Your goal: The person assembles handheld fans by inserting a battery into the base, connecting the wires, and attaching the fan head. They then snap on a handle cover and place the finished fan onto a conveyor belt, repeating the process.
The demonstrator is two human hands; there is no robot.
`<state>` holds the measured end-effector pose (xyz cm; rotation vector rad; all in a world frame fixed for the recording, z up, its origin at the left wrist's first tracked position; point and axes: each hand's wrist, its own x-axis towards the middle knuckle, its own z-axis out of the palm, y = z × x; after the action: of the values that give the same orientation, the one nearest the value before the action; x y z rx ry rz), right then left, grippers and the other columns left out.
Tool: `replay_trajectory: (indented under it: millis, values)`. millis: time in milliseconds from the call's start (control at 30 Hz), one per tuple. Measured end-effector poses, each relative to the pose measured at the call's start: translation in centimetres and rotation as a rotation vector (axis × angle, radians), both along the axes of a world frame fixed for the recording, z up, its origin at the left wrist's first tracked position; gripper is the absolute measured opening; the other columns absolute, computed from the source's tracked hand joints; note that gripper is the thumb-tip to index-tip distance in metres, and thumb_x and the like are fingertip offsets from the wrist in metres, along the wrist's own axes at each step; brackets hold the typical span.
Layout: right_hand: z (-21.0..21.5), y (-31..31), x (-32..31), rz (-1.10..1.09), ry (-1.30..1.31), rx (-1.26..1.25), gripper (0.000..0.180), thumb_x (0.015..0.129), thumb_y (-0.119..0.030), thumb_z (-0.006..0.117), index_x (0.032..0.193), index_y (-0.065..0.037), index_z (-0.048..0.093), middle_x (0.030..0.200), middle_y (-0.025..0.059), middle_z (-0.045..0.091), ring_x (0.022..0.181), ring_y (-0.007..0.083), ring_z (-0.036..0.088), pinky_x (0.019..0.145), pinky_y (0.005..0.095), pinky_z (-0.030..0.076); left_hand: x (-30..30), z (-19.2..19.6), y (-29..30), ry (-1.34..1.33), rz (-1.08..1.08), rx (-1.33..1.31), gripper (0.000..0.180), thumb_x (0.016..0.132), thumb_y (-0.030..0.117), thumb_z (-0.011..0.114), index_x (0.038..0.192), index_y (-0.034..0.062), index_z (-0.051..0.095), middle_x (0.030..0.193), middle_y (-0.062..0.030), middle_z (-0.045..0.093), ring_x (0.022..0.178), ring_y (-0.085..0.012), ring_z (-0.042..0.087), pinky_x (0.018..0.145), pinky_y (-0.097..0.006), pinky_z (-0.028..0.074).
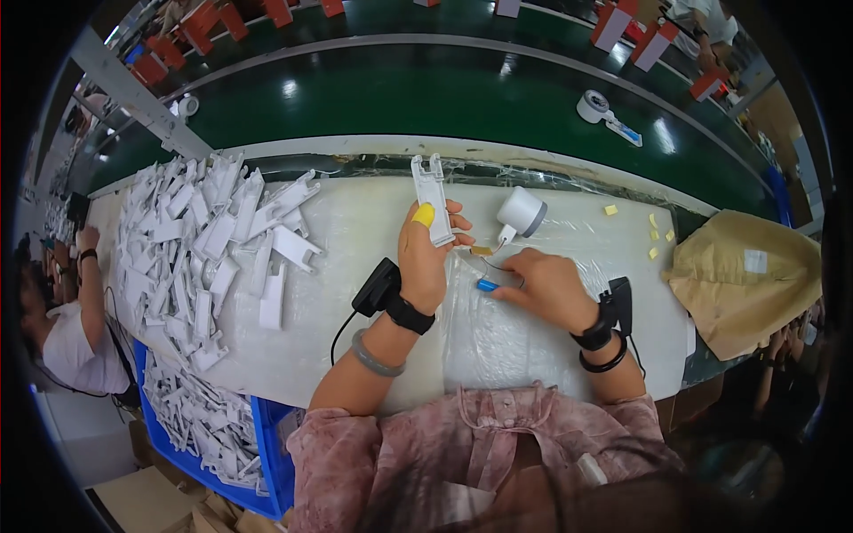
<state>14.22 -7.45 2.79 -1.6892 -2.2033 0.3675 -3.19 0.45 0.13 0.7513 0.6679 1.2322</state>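
Observation:
My left hand is closed on a long white plastic handle shell, held upright over the mat. A yellow finger cot covers its thumb. To the right, my right hand pinches a small blue cylinder, which looks like a battery, between thumb and fingers. Thin wire runs by those fingertips. A small yellowish strip sits between the two hands. Just beyond my right hand lies a white round device head with a grey rim, its short neck pointing toward me.
White shells are heaped on the left of the mat, with more in a blue bin below. Yellow pads and a brown paper bag lie right. A green conveyor carries a similar device. Other people work nearby.

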Motion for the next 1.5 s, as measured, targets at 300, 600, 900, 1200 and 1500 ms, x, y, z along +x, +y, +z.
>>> replay_trajectory:
  millis: [300, 600, 900, 1200, 1500]
  values:
    - [-1.7, 0.4, 0.2, -0.093, 0.847, -0.465, 0.02, 0.088, -0.021, 0.066, 0.093, -0.002, 0.063, 0.074, 0.0032, 0.06, 0.062, 0.0129, 0.062, 0.055, 0.0265, 0.051, -0.3, -1.4, 0.0, 0.129, -0.002, -0.063, 0.045, 0.1, 0.045, 0.033, 0.096, 0.0039, 0.051, 0.076, -0.0071, 0.055, 0.061, -0.0149, 0.052, 0.053, -0.027, 0.043]
    - [-0.8, 1.1, -0.8, -0.303, 1.319, -0.419, 0.017, 0.091, -0.019, 0.063, 0.09, -0.002, 0.06, 0.077, 0.0039, 0.065, 0.061, 0.0102, 0.063, 0.058, 0.0212, 0.053, 1.6, -1.8, -2.9, -0.041, -0.312, -0.188, 0.046, 0.101, 0.042, 0.035, 0.117, 0.0015, 0.05, 0.098, -0.009, 0.06, 0.084, -0.0166, 0.059, 0.076, -0.029, 0.049]
    - [-2.3, 1.5, -1.9, -0.301, 1.341, -0.269, 0.013, 0.087, -0.009, 0.068, 0.096, -0.001, 0.061, 0.084, 0.0017, 0.065, 0.073, 0.0059, 0.062, 0.063, 0.0206, 0.053, 2.0, -2.3, -3.2, 0.057, -0.322, -0.071, 0.041, 0.103, 0.033, 0.032, 0.127, 0.0025, 0.045, 0.114, -0.0065, 0.055, 0.103, -0.0134, 0.054, 0.089, -0.028, 0.044]
    - [-3.0, 1.3, -1.7, -0.225, 1.025, -0.121, 0.013, 0.087, -0.008, 0.068, 0.094, 0.002, 0.061, 0.087, 0.0021, 0.065, 0.075, 0.0042, 0.059, 0.066, 0.0176, 0.048, 2.0, -2.6, -3.5, 0.092, -0.296, -0.055, 0.043, 0.102, 0.035, 0.033, 0.125, 0.0007, 0.047, 0.117, -0.0085, 0.057, 0.111, -0.0165, 0.056, 0.093, -0.028, 0.044]
    - [0.4, 2.4, 2.6, 0.068, 0.258, 0.307, 0.051, 0.073, -0.011, 0.069, 0.121, -0.007, 0.054, 0.13, 0.0154, 0.051, 0.126, 0.0359, 0.042, 0.106, 0.0461, 0.029, 0.0, -0.6, -0.9, 0.077, -0.447, -0.057, 0.032, 0.101, 0.027, 0.033, 0.113, 0.0021, 0.048, 0.085, -0.0087, 0.058, 0.059, -0.0131, 0.055, 0.054, -0.027, 0.047]
